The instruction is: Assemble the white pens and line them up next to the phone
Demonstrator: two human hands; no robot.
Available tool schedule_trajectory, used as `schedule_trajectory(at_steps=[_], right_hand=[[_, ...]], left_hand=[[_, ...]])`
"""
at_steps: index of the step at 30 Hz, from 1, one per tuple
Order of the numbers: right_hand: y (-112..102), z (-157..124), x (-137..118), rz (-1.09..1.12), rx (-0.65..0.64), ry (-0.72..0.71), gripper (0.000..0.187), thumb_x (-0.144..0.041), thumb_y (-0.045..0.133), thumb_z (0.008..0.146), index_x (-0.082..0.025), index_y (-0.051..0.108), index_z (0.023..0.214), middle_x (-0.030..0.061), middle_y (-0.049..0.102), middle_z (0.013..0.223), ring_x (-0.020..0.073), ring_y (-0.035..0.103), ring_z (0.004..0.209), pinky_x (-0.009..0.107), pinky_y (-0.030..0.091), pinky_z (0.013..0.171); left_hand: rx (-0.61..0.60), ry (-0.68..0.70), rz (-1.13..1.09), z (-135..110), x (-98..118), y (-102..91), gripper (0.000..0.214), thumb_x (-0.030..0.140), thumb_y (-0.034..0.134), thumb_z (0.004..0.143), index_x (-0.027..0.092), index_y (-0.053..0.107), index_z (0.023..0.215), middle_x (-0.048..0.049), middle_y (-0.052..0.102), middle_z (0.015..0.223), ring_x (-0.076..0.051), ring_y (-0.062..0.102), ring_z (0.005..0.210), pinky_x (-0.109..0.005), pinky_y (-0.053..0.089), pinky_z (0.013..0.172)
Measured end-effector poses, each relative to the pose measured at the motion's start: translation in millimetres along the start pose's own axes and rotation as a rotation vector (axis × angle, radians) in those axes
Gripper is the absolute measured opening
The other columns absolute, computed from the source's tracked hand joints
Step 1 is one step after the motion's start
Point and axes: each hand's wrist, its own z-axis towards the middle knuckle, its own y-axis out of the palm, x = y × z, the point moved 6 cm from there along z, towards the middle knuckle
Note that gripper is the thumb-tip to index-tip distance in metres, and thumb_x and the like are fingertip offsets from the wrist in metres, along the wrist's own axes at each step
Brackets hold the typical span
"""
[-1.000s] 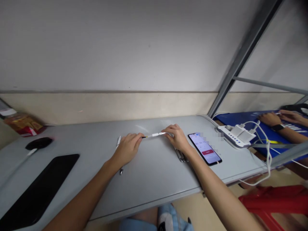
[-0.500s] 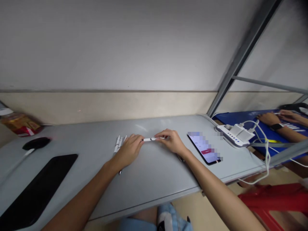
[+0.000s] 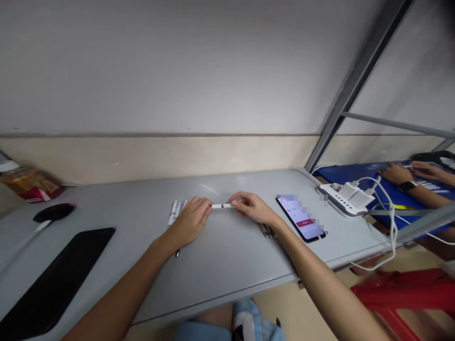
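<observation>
A white pen [image 3: 222, 206] with a dark band spans the gap between my hands, lying level just over the grey desk. My left hand [image 3: 192, 218] is closed on its left end, and my right hand [image 3: 250, 207] pinches the right end. Several white pens [image 3: 173, 213] lie side by side, partly hidden behind my left hand; a silvery tip [image 3: 177, 253] pokes out below that wrist. More pens with metal tips [image 3: 266, 230] show from under my right forearm, their other ends covered by it.
To the right lie a lit phone [image 3: 302, 220] and a white power strip [image 3: 344, 201] with plugs and cables. On the left are a black mat [image 3: 60, 279], a black round charger [image 3: 53, 212] and a bottle [image 3: 30, 182]. Another person's hands [image 3: 400, 173] are over a blue surface.
My right hand has shifted slightly right along the pen, and its forearm uncovers more of the metal tips. The left hand stays in place on the pen.
</observation>
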Motion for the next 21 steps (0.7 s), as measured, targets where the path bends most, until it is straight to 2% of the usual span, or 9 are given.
schedule_trajectory(at_steps=[2, 3, 6, 9, 11, 12, 15, 19, 21], right_hand=[[-1.6, -0.1, -1.4, -0.005, 0.015, -0.036, 0.031, -0.045, 0.061, 0.083, -0.018, 0.063, 0.099, -0.0030, 0.053, 0.065, 0.0109, 0.047, 0.059, 0.021, 0.036, 0.055], [-1.1, -0.1, 0.0, -0.011, 0.003, -0.018, 0.031, -0.047, 0.057, 0.085, -0.018, 0.063, 0.095, -0.0030, 0.053, 0.062, 0.0107, 0.046, 0.057, 0.022, 0.036, 0.055], [0.9, -0.6, 5.3, -0.035, -0.034, 0.071, 0.047, -0.051, 0.036, 0.094, -0.015, 0.064, 0.078, -0.0026, 0.047, 0.052, 0.0104, 0.042, 0.049, 0.023, 0.034, 0.052], [-2.8, -1.1, -0.5, -0.023, 0.024, -0.004, 0.032, -0.047, 0.055, 0.086, -0.017, 0.063, 0.094, -0.0031, 0.052, 0.062, 0.0108, 0.046, 0.056, 0.022, 0.036, 0.055], [-3.6, -1.5, -3.3, -0.019, 0.030, -0.039, 0.030, -0.043, 0.063, 0.081, -0.019, 0.062, 0.099, -0.0038, 0.053, 0.064, 0.0109, 0.047, 0.058, 0.021, 0.036, 0.055], [-2.7, -1.5, -2.5, -0.022, 0.011, -0.022, 0.028, -0.044, 0.059, 0.084, -0.018, 0.063, 0.095, -0.0037, 0.052, 0.061, 0.0109, 0.047, 0.055, 0.022, 0.036, 0.054], [-0.5, -1.8, 0.7, -0.027, -0.032, 0.042, 0.042, -0.047, 0.040, 0.094, -0.016, 0.064, 0.080, -0.0022, 0.050, 0.053, 0.0109, 0.046, 0.049, 0.023, 0.037, 0.054], [-2.8, -2.5, -4.4, -0.019, 0.018, -0.041, 0.031, -0.043, 0.061, 0.083, -0.020, 0.062, 0.104, -0.0024, 0.058, 0.067, 0.0114, 0.052, 0.057, 0.022, 0.039, 0.056], [-0.2, -2.4, -1.0, -0.045, -0.014, -0.009, 0.030, -0.045, 0.053, 0.088, -0.019, 0.064, 0.097, -0.0027, 0.056, 0.060, 0.0111, 0.050, 0.052, 0.023, 0.038, 0.054]], left_hand=[[-0.002, -0.012, 0.011, -0.1, -1.6, 0.2, 0.028, 0.032, 0.028, 0.099, 0.021, 0.054, 0.097, -0.0033, 0.057, 0.089, -0.020, 0.048, 0.088, -0.035, 0.038, 0.078], [-0.002, -0.013, 0.013, -0.2, -1.8, 0.2, 0.028, 0.032, 0.028, 0.099, 0.021, 0.054, 0.097, -0.0034, 0.057, 0.089, -0.020, 0.048, 0.088, -0.035, 0.038, 0.078], [0.010, -0.002, 0.003, -0.4, -0.5, -0.8, 0.027, 0.031, 0.029, 0.099, 0.021, 0.054, 0.097, -0.0036, 0.057, 0.089, -0.020, 0.049, 0.088, -0.034, 0.038, 0.079], [0.016, -0.011, -0.003, -0.5, 0.6, -1.9, 0.028, 0.032, 0.028, 0.099, 0.021, 0.054, 0.095, -0.0038, 0.057, 0.087, -0.020, 0.048, 0.086, -0.035, 0.038, 0.078], [0.005, -0.020, -0.005, -0.6, 1.0, -2.0, 0.028, 0.032, 0.028, 0.099, 0.021, 0.054, 0.095, -0.0039, 0.057, 0.087, -0.020, 0.048, 0.085, -0.035, 0.038, 0.078], [0.001, -0.021, -0.010, -0.6, 1.4, -2.1, 0.028, 0.032, 0.028, 0.098, 0.021, 0.054, 0.095, -0.0039, 0.057, 0.087, -0.020, 0.048, 0.086, -0.035, 0.038, 0.078], [-0.006, -0.011, -0.030, -0.7, 2.9, -2.9, 0.026, 0.031, 0.029, 0.098, 0.021, 0.053, 0.096, -0.0040, 0.058, 0.091, -0.020, 0.048, 0.088, -0.035, 0.038, 0.080], [-0.019, -0.014, -0.015, -0.6, 2.5, -2.6, 0.026, 0.031, 0.028, 0.099, 0.021, 0.052, 0.096, -0.0035, 0.057, 0.090, -0.020, 0.048, 0.087, -0.035, 0.037, 0.078], [-0.020, -0.013, -0.011, -0.6, 2.6, -2.5, 0.027, 0.031, 0.028, 0.099, 0.021, 0.052, 0.095, -0.0035, 0.057, 0.089, -0.020, 0.047, 0.087, -0.035, 0.037, 0.078]])
